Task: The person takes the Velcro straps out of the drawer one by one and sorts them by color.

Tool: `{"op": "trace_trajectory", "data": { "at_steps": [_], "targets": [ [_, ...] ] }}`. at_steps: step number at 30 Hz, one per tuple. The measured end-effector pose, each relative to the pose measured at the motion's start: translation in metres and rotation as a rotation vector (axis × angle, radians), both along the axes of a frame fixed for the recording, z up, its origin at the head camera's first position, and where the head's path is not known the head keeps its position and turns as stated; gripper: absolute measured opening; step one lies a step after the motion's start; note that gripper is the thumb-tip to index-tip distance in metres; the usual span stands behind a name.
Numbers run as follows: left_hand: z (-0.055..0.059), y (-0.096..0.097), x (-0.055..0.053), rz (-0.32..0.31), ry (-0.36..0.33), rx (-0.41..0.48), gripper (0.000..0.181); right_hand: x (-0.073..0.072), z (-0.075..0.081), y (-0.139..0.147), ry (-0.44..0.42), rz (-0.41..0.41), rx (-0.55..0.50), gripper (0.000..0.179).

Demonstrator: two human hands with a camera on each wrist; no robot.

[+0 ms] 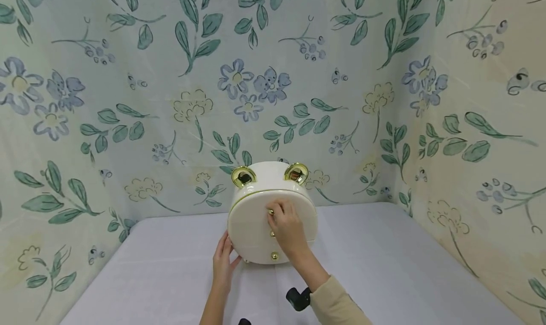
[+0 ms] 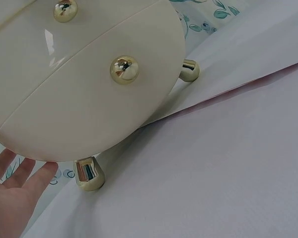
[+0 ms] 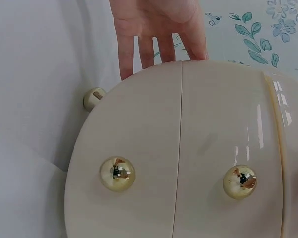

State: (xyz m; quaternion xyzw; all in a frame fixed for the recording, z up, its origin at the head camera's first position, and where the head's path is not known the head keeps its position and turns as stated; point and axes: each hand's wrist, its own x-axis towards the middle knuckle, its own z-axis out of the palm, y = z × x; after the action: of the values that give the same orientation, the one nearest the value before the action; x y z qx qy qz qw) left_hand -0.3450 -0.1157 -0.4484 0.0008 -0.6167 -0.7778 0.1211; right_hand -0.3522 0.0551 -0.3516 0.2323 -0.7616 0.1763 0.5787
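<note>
A glossy white, round-fronted jewelry box [image 1: 251,230] with gold-lined ears stands on the table. My right hand [image 1: 289,228] is at its front, thumb and fingers pinching the top gold knob [image 1: 271,212]. Below are the middle knob [image 3: 240,182] and the bottom knob [image 2: 124,69], each on its own panel, with a thin seam between. A yellowish edge [image 3: 275,139] crosses the front above the middle knob. My left hand [image 1: 223,263] rests against the box's lower left side; in the left wrist view its extended fingers [image 2: 39,181] touch the rim near a gold foot [image 2: 89,173].
A white cloth covers the table [image 1: 170,263], with a fold line running under the box. A leaf-and-flower patterned curtain [image 1: 273,78] hangs close behind and on both sides. A black wrist camera [image 1: 298,299] sits at the right sleeve [image 1: 339,303].
</note>
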Motion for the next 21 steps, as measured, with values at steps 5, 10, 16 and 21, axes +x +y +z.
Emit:
{"op": "trace_trajectory", "data": {
  "at_steps": [5, 10, 16, 21],
  "targets": [
    [0.002, -0.001, -0.001, 0.006, -0.004, 0.005, 0.058, 0.006, 0.002, 0.001, 0.009, 0.021, 0.007, 0.021],
    [0.000, -0.001, -0.002, 0.005, -0.008, 0.004, 0.059, 0.012, 0.001, 0.003, 0.029, 0.047, 0.003, 0.021],
    [-0.002, 0.000, -0.002, 0.007, -0.013, 0.000, 0.059, 0.020, -0.001, 0.005, 0.019, 0.065, 0.006, 0.020],
    [0.000, 0.000, 0.001, 0.014, -0.007, -0.007, 0.058, 0.026, -0.003, 0.007, 0.029, 0.090, 0.019, 0.019]
  ]
}}
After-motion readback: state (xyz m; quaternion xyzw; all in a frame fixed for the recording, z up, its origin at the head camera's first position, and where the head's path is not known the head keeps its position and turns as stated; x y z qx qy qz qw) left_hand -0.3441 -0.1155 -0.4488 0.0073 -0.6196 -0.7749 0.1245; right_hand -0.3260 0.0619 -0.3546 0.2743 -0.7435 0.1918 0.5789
